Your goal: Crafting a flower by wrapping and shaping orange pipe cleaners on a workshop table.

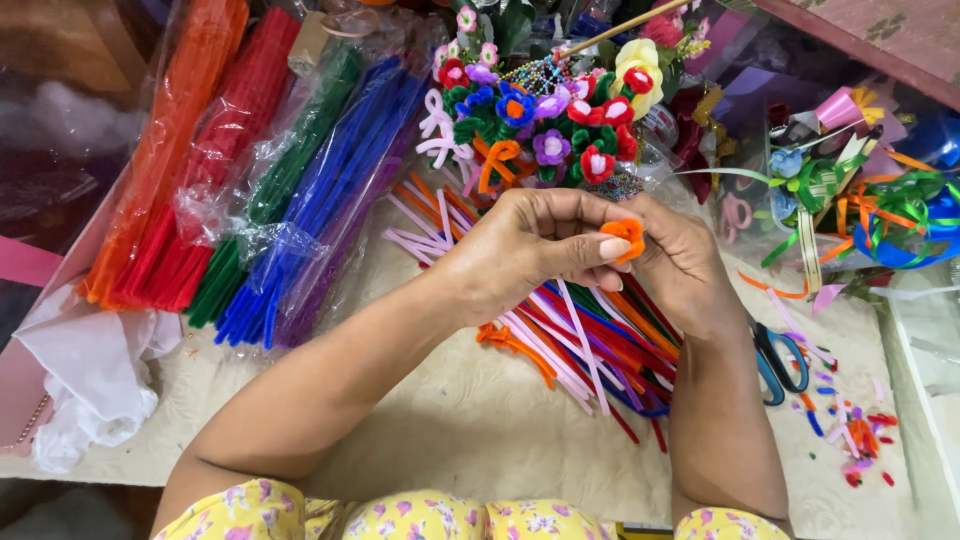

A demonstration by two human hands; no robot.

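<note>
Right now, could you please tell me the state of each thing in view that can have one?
Left hand: closed, pinching the orange pipe cleaner piece.
Right hand: closed on the same piece.
Orange pipe cleaner piece: curled, held between both hands.
Scissors: lying on the mat, blades hidden behind the right wrist.
Loose pipe cleaners: straight, scattered in a pile.
Bagged pipe cleaners: in plastic bags.
Pipe cleaner flowers: finished, bunched.

Bagged pipe cleaner bundles [270, 190] lie far left. Loose pipe cleaners [590, 340] lie centre, beneath both hands, with finished flowers [550, 120] behind. Scissors [780, 360] lie right.
</note>
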